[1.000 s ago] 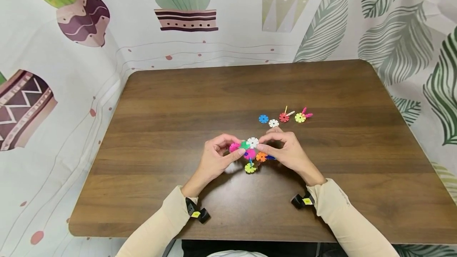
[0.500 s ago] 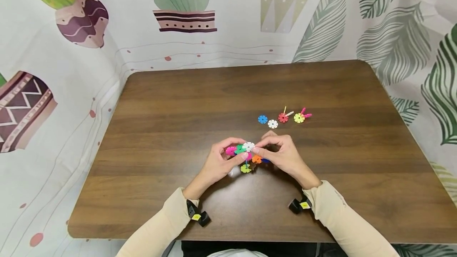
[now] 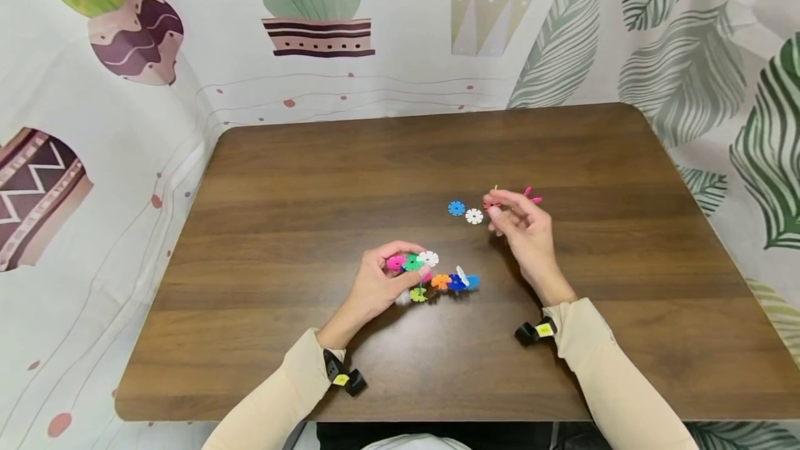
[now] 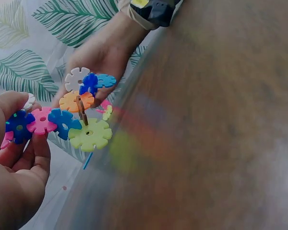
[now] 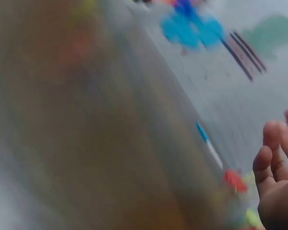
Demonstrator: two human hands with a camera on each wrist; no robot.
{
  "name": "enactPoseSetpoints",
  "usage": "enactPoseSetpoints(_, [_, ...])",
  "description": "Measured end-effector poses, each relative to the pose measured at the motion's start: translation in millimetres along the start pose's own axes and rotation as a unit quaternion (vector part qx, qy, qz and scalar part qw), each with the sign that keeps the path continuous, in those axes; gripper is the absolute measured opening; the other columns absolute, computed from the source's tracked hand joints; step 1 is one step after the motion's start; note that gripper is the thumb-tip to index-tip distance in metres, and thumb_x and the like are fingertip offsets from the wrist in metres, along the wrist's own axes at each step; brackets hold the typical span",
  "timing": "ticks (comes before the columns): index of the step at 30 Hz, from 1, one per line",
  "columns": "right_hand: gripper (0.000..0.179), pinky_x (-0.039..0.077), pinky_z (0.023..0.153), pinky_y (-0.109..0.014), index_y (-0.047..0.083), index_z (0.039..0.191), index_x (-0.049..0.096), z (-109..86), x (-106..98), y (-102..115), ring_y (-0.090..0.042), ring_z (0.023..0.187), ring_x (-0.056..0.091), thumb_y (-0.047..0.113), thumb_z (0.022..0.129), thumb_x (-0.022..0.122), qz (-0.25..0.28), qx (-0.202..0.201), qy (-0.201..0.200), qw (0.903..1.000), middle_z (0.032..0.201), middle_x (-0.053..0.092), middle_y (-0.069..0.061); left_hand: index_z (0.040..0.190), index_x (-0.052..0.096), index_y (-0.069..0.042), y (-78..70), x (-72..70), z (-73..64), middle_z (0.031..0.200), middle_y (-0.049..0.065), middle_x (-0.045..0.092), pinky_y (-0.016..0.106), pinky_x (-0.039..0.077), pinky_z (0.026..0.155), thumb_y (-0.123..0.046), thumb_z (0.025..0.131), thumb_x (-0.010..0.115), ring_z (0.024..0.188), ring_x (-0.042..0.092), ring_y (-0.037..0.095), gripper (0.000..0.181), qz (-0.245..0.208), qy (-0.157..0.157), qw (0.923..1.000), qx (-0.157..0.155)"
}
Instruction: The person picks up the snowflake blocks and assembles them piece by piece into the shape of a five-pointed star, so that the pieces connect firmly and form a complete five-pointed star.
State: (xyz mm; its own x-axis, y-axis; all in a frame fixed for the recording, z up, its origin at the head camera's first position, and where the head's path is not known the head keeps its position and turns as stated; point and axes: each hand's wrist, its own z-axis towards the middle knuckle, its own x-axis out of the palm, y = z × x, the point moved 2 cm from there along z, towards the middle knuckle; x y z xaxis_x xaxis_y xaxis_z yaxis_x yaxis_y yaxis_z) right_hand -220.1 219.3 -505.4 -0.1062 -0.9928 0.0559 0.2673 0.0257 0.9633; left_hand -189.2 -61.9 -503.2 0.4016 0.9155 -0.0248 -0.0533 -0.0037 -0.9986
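In the head view my left hand (image 3: pixel 378 283) pinches a chain of joined plastic snowflake discs between thumb and fingers. A green disc (image 3: pixel 412 262) and a white disc (image 3: pixel 428 259) sit at the pinch. From there the chain runs right through an orange disc (image 3: pixel 440 282) to a blue end. Seen from the left wrist, a lime disc (image 4: pixel 90 135) and a pink disc (image 4: pixel 41 120) belong to the chain too. My right hand (image 3: pixel 526 235) hovers over a red disc (image 3: pixel 491 206), partly covering it. In the right wrist view its fingers are loosely bent, with nothing visible between them.
Beside the red disc lie a loose blue disc (image 3: pixel 456 208) and a loose white disc (image 3: pixel 474 217). Pink pieces (image 3: pixel 532 196) poke out behind my right hand. The brown table (image 3: pixel 312 179) meets a patterned wall covering at its far edge.
My right hand has let go of the disc chain and moved away, up and right, to the loose discs. The left hand keeps its pinch, shifted slightly left.
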Motion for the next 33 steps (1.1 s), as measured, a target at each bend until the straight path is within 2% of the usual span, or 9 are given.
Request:
enactPoseSetpoints(2, [0.035, 0.054, 0.062, -0.02, -0.004, 0.136, 0.068, 5.9, -8, -6, -0.015, 0.071, 0.071, 0.001, 0.102, 0.071, -0.03, 0.006, -0.014, 0.9994, 0.129, 0.077, -0.015, 0.118, 0.077, -0.009, -0.2, -0.5, -0.3, 0.091, -0.003, 0.076, 0.016, 0.05, 0.057, -0.006, 0.091, 0.084, 0.066, 0.06, 0.004, 0.028, -0.005, 0.001, 1.0, -0.002])
enactPoseSetpoints(4, [0.038, 0.053, 0.062, -0.018, 0.0, 0.14, 0.066, 9.5, -14, -12, -0.013, 0.072, 0.072, 0.001, 0.102, 0.07, -0.078, 0.012, -0.008, 0.9968, 0.137, 0.072, -0.019, 0.118, 0.077, -0.008, -0.4, -0.8, -0.4, 0.093, -0.003, 0.077, 0.017, 0.053, 0.059, -0.006, 0.091, 0.084, 0.069, 0.063, 0.004, 0.028, -0.005, 0.002, 1.0, -0.003])
enactPoseSetpoints(6, [0.041, 0.053, 0.063, -0.016, 0.005, 0.144, 0.065, 11.4, -18, -15, -0.01, 0.075, 0.074, 0.003, 0.103, 0.07, -0.131, 0.015, 0.006, 0.9913, 0.143, 0.068, -0.02, 0.118, 0.077, -0.009, -0.5, -1.0, -0.3, 0.092, -0.002, 0.076, 0.017, 0.053, 0.059, -0.007, 0.092, 0.084, 0.069, 0.063, 0.005, 0.027, -0.003, 0.003, 1.0, -0.002])
enactPoseSetpoints(10, [0.046, 0.053, 0.064, -0.011, 0.01, 0.147, 0.062, 12.5, -20, -16, -0.001, 0.077, 0.074, 0.004, 0.102, 0.071, -0.197, 0.014, 0.015, 0.9802, 0.145, 0.067, -0.017, 0.117, 0.078, -0.01, -1.1, -1.7, 0.4, 0.09, -0.002, 0.075, 0.017, 0.053, 0.06, -0.009, 0.092, 0.085, 0.07, 0.061, 0.005, 0.026, 0.005, 0.0, 1.0, 0.001])
enactPoseSetpoints(16, [0.048, 0.049, 0.06, -0.008, 0.01, 0.144, 0.063, 12.3, -20, -16, 0.002, 0.073, 0.071, 0.0, 0.098, 0.073, -0.208, 0.011, -0.019, 0.9779, 0.139, 0.07, -0.018, 0.117, 0.077, -0.009, -0.2, -2.2, -0.1, 0.089, -0.004, 0.075, 0.017, 0.053, 0.061, -0.008, 0.092, 0.084, 0.071, 0.061, 0.004, 0.027, -0.003, 0.001, 1.0, -0.003])
enactPoseSetpoints(24, [0.052, 0.053, 0.073, -0.005, 0.009, 0.145, 0.062, 13.7, -21, -19, 0.011, 0.079, 0.067, 0.001, 0.095, 0.077, -0.224, 0.033, -0.012, 0.9738, 0.138, 0.068, -0.02, 0.117, 0.077, -0.008, -0.6, -2.3, -0.9, 0.095, -0.001, 0.077, 0.019, 0.056, 0.062, -0.006, 0.09, 0.085, 0.073, 0.065, 0.005, 0.028, -0.003, -0.013, 0.9999, -0.005])
enactPoseSetpoints(29, [0.057, 0.052, 0.069, -0.009, 0.014, 0.146, 0.06, 13.7, -22, -18, 0.006, 0.078, 0.067, 0.011, 0.094, 0.082, -0.293, 0.054, 0.012, 0.9546, 0.118, 0.075, -0.019, 0.117, 0.077, -0.007, -1.2, -2.0, -0.9, 0.101, 0.006, 0.078, 0.019, 0.06, 0.067, -0.005, 0.089, 0.085, 0.079, 0.07, 0.005, 0.029, -0.004, -0.023, 0.9997, -0.005])
enactPoseSetpoints(31, [0.059, 0.051, 0.068, -0.01, 0.016, 0.147, 0.059, 14.1, -22, -18, 0.003, 0.076, 0.066, 0.014, 0.093, 0.084, -0.324, 0.056, 0.022, 0.9441, 0.116, 0.075, -0.018, 0.117, 0.077, -0.006, -0.6, -2.3, -0.6, 0.1, 0.006, 0.079, 0.019, 0.059, 0.067, -0.005, 0.089, 0.085, 0.078, 0.07, 0.005, 0.029, -0.003, -0.026, 0.9997, -0.004])
enactPoseSetpoints(33, [0.059, 0.049, 0.067, -0.011, 0.016, 0.146, 0.059, 14.9, -22, -18, -0.001, 0.075, 0.066, 0.014, 0.093, 0.084, -0.34, 0.052, 0.026, 0.9387, 0.118, 0.075, -0.017, 0.117, 0.077, -0.007, 0.3, -2.5, -0.5, 0.097, 0.004, 0.079, 0.019, 0.058, 0.065, -0.005, 0.089, 0.085, 0.075, 0.069, 0.005, 0.029, -0.002, -0.027, 0.9996, -0.002])
